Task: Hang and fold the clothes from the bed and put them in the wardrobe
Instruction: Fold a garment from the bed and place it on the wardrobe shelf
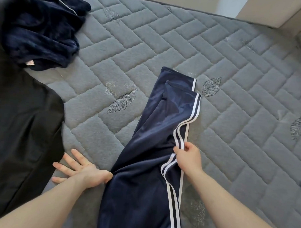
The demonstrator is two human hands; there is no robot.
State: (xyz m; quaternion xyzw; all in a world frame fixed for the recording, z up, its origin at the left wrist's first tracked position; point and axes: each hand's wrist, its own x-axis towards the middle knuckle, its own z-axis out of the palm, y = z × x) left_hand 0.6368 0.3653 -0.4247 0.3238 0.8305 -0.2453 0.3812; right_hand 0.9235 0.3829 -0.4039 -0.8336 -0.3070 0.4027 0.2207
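A: On the mattress (pixel 183 51), middle front, lie the navy track pants (pixel 150 139), legs stacked. Right hand (pixel 187 157) pinches the striped side seam; left hand (pixel 78 169) is spread flat just left of the pants, thumb at their edge.

B: Best move?

A: Probably line up both stripes, smooth the bulge, then fold. Black garment (pixel 21 125) stays left of the pants.

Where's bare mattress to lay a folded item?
Free: the wide stretch of mattress right of the striped pants, up to the far edge. A narrower strip lies between pants and black garment. Crowded: left side, with the navy fleece pile.
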